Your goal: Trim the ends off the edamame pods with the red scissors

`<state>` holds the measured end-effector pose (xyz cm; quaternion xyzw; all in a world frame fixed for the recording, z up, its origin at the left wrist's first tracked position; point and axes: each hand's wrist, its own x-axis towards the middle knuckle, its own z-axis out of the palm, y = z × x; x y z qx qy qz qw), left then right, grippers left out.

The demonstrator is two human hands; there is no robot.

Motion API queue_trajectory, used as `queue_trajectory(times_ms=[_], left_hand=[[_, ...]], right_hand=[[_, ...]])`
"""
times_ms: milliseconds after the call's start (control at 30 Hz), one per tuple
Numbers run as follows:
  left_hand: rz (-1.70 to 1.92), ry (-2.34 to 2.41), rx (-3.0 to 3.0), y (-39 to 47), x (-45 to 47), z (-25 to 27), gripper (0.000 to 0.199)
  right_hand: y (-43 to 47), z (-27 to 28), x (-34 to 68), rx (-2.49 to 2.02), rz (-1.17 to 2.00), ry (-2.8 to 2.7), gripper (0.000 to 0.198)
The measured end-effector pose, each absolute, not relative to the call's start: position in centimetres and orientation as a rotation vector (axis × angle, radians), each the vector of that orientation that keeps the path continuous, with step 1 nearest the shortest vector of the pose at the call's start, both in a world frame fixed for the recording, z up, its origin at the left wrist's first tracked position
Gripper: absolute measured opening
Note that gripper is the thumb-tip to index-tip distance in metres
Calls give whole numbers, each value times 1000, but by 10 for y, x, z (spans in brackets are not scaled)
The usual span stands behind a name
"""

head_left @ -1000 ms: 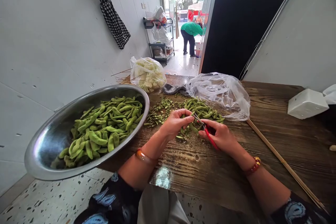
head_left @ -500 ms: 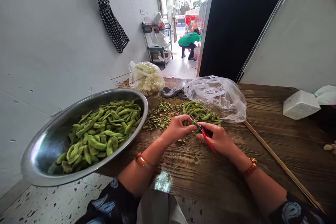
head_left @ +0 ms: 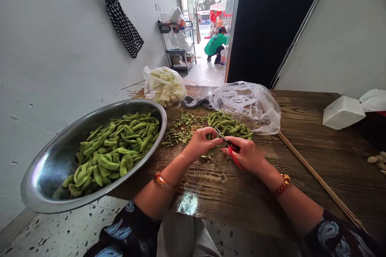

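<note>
My right hand (head_left: 249, 156) grips scissors (head_left: 234, 158) with red and black handles, the metal blades pointing up and left. Beside the blades, my left hand (head_left: 202, 142) is closed in a pinch on a green edamame pod (head_left: 209, 136), mostly hidden by the fingers. Just beyond both hands lies a small pile of edamame pods (head_left: 230, 124) on the wooden table. Snipped green trimmings (head_left: 182, 128) are scattered to its left. A large steel basin (head_left: 45, 176) at the left holds many edamame pods (head_left: 105, 160).
A clear bag of cauliflower (head_left: 166, 88), a grey cloth (head_left: 196, 103) and a crumpled plastic bag (head_left: 250, 104) lie at the back. Thin wooden sticks (head_left: 319, 178) cross the table's right side, near a white box (head_left: 343, 112). A person in green (head_left: 215, 44) crouches beyond the doorway.
The view has shifted slightly, so most things sit a little higher and farther left. Both hands keep nearly the same pose, the scissors still at the left fingers.
</note>
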<state>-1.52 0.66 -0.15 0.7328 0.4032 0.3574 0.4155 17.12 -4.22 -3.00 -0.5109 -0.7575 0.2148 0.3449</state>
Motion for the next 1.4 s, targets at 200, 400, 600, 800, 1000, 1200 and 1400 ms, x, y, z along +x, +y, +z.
queue_trajectory(times_ms=[200,400,600,800,1000,1200,1400], left_hand=[[907,987,1831,6,-13,-5,25],[923,969,1819,3,-9,-7,18],[930,1000,1808,-1,-8,-2,18],[950,1036,1879,2,-9,-4,21],[978,1022,1988,7,-11,-11,17],[966,1061,2038,8,-11,-13,15],[939,1071,2069,8,-11,-12,7]], right_hand=[[-43,-30,169,-1359,616,-1881,47],[-44,-30,165,-1352,678,-1808,51],[-45,-31,164,-1326,587,-1861,41],[-42,-32,168,-1352,522,-1940,36],[-42,-28,170,-1369,556,-1973,38],[-43,-25,171,-1395,576,-1973,37],[-43,-26,172,-1424,538,-2001,36]])
